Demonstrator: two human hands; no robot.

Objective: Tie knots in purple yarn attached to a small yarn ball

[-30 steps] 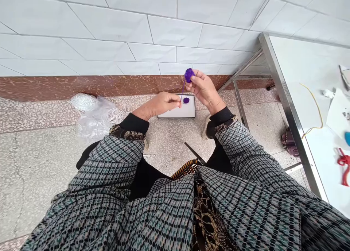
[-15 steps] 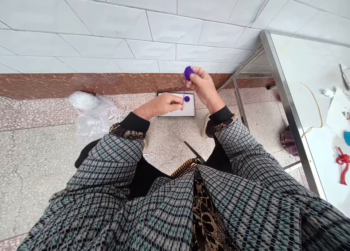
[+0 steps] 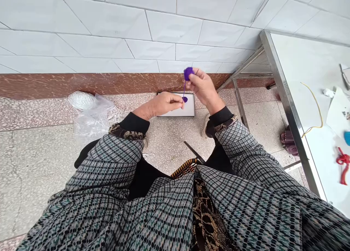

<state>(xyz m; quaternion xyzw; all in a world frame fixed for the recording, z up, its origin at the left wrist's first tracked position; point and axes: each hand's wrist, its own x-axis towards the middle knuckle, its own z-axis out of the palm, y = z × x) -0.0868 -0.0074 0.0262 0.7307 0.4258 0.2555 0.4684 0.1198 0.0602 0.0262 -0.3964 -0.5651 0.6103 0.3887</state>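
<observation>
My right hand (image 3: 203, 86) pinches a fuzzy purple ball of yarn (image 3: 188, 73) between thumb and fingers, raised near the wall. A purple strand (image 3: 184, 86) runs from the ball down to my left hand (image 3: 168, 104), whose thumb and forefinger close on it. Just beyond those fingertips shows a second, smaller purple round piece (image 3: 185, 99), seen against a white, dark-rimmed tray (image 3: 175, 112) on the floor. Whether this piece hangs from the strand or lies on the tray I cannot tell.
Left on the floor are white yarn (image 3: 81, 100) and a clear plastic bag (image 3: 91, 125). A metal-edged table (image 3: 290, 61) at the right bears a yellow cord (image 3: 318, 112) and a red knotted cord (image 3: 343, 159). The tiled wall (image 3: 158, 24) rises ahead.
The smaller purple piece has shifted slightly left, towards my left fingertips. Both hands stay nearly where they were, still pinching the ball and the strand.
</observation>
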